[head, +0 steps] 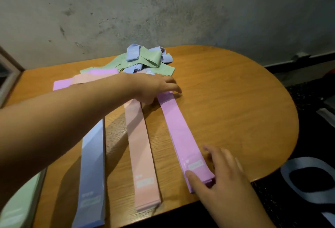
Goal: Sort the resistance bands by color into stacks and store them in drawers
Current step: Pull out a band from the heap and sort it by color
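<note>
Flat stacks of bands lie side by side on the wooden table (226,101): green stack (18,204) at the left edge, blue stack (93,169), peach stack (141,155), purple stack (181,133). My left hand (154,88) reaches across and its fingers rest on the far end of the purple stack. My right hand (217,171) touches the near end of the same stack, thumb lying on top, fingers beside it. A loose pile of green and blue bands (145,59) sits at the back, with a purple band (61,84) and a peach band (85,79) left of it.
A stained concrete wall stands right behind the table. The table's rounded edge curves along the right. A grey strap (308,178) lies on the dark floor at the lower right.
</note>
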